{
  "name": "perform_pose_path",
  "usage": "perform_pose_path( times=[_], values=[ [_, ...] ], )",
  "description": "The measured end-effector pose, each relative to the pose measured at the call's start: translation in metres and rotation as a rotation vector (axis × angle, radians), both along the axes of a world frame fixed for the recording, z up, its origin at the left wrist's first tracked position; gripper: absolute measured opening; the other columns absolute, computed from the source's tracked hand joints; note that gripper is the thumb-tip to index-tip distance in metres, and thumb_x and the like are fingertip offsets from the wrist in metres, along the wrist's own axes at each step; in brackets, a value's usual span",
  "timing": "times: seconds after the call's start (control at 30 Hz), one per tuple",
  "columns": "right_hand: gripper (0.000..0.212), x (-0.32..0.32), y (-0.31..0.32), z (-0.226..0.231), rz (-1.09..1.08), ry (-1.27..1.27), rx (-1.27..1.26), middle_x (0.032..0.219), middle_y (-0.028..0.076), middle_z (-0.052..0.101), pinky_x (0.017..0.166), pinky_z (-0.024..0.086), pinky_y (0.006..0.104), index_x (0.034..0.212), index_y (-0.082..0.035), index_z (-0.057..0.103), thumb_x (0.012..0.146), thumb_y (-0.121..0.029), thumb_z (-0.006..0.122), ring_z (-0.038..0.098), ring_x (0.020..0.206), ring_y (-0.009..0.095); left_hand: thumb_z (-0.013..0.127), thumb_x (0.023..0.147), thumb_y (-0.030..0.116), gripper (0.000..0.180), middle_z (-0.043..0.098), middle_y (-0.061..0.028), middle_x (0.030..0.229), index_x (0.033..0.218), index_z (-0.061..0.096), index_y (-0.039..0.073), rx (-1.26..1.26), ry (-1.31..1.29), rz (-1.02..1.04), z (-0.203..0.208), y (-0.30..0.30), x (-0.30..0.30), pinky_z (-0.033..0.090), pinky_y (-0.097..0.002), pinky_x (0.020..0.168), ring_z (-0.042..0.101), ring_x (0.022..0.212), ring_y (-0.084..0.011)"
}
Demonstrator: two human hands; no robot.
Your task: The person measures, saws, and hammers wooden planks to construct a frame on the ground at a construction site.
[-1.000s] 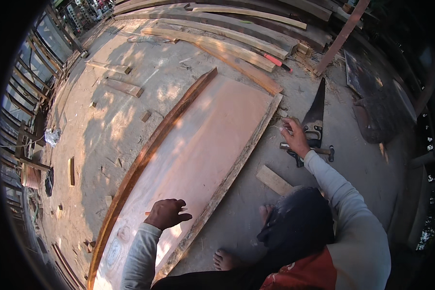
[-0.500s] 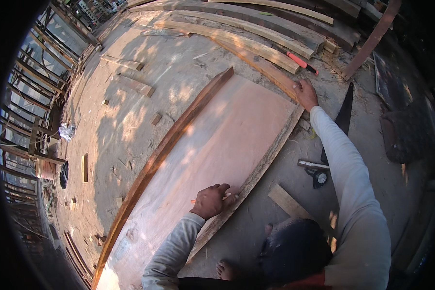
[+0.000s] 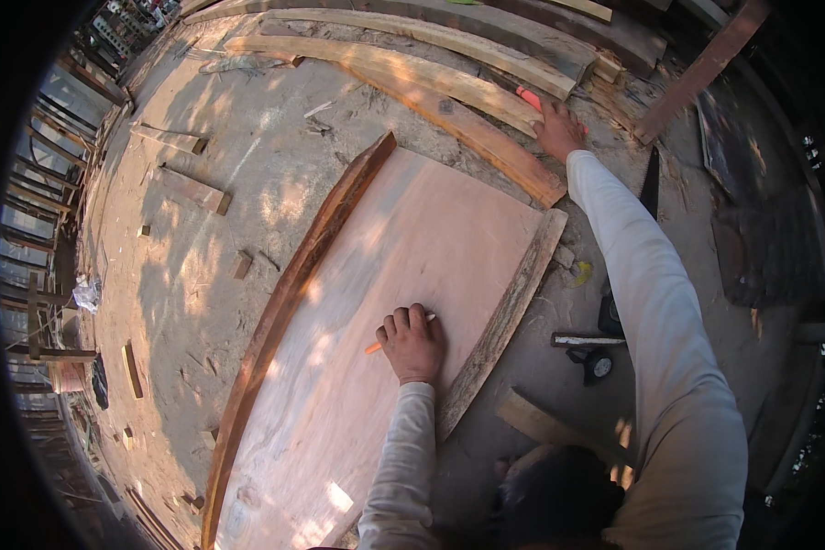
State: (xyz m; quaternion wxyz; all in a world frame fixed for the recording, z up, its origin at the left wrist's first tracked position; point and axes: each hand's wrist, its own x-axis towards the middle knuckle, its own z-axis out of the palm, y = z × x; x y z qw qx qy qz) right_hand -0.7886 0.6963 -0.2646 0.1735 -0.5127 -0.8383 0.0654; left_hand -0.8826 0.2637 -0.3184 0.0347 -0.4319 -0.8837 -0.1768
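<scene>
Fingers of the right hand (image 3: pixel 560 135) are moving beyond the pale panel (image 3: pixel 385 266), off the brown plank's (image 3: pixel 497 148) near end, and are now curling over the red tool (image 3: pixel 526 96), far right, grip unclear; attention is seemingly shifting toward it. The left hand's (image 3: pixel 413 348) fingers are pinching an orange pencil (image 3: pixel 373 348) over the panel.

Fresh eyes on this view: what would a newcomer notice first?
The large pale wooden panel across the middle, edged on its left by a reddish-brown beam. Next, the left hand over it, holding a slim orange stick. Beyond the panel's far right corner, the right hand covers part of a red tool.
</scene>
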Motion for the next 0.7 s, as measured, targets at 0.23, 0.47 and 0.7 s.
perform_pose_path(
  times=[0.23,0.47,0.7],
  values=[
    [0.038,0.018,0.048,0.023,0.187,-0.045,-0.208,0.106,0.023,0.071,0.092,0.052,0.0447,0.121,-0.009,0.068,0.085,-0.021,0.066,0.069,0.101,0.036,0.067,0.081,0.026,0.023,0.058,-0.0089,0.097,0.098,0.060,0.012,-0.042,-0.036,0.039,0.006,0.004,-0.002,0.037,-0.0483,0.090,0.054,0.098,-0.0302],
    [0.031,0.060,0.004,0.044,0.253,0.742,-0.461,0.100,0.006,0.063,0.087,0.047,0.0280,0.113,0.001,0.064,0.090,-0.019,0.064,0.058,0.095,0.012,0.065,0.083,0.028,0.022,0.059,-0.0094,0.096,0.096,0.060,0.011,-0.074,-0.087,0.056,0.015,0.005,-0.004,0.035,-0.0484,0.092,0.053,0.097,-0.0300],
    [0.036,0.161,-0.025,0.032,-0.074,0.189,0.157,0.114,0.016,0.058,0.102,0.040,0.0421,0.120,-0.003,0.059,0.087,-0.014,0.067,0.052,0.119,0.030,0.064,0.082,0.028,0.021,0.059,-0.0103,0.092,0.092,0.060,0.010,-0.066,-0.082,0.038,0.016,0.012,-0.002,0.036,-0.0487,0.090,0.053,0.094,-0.0306]
  ],
)
